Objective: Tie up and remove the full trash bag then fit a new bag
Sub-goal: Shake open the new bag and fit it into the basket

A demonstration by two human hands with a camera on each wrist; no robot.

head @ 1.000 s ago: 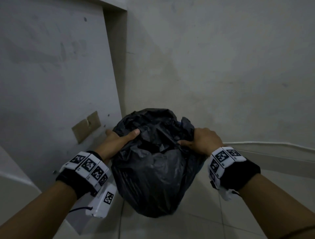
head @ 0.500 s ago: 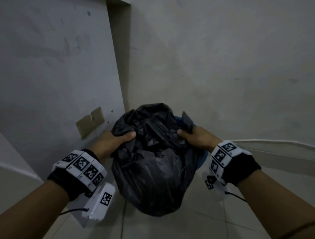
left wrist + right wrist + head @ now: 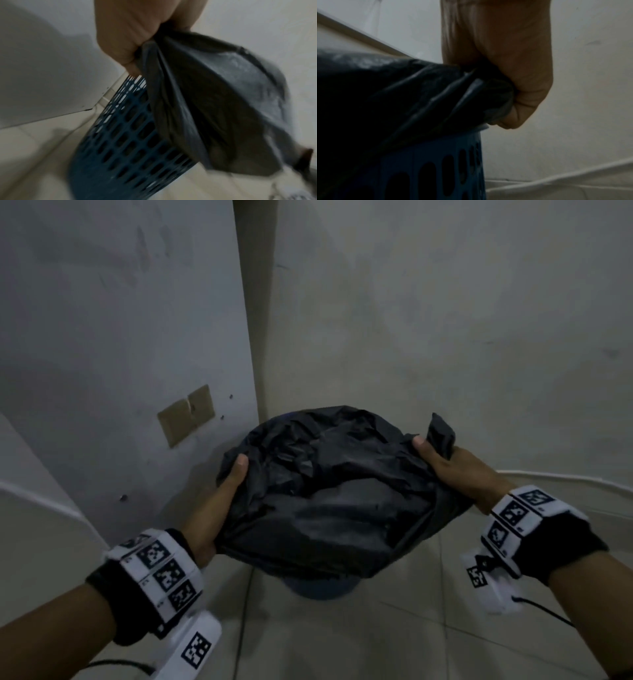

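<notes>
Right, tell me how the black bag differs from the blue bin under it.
The black bag is soft, crumpled plastic film; the blue bin is a rigid lattice full of holes. The bag is gripped by the left hand and right hand; the bin is untouched. Both stand in the corner.

The head camera looks down and forward into a wall corner from above. The left wrist camera sits close under the left hand (image 3: 130, 33), facing down along the blue perforated plastic bin (image 3: 123, 155). The right wrist camera looks sideways from low. All three share the crumpled black plastic bag (image 3: 329, 494).
</notes>
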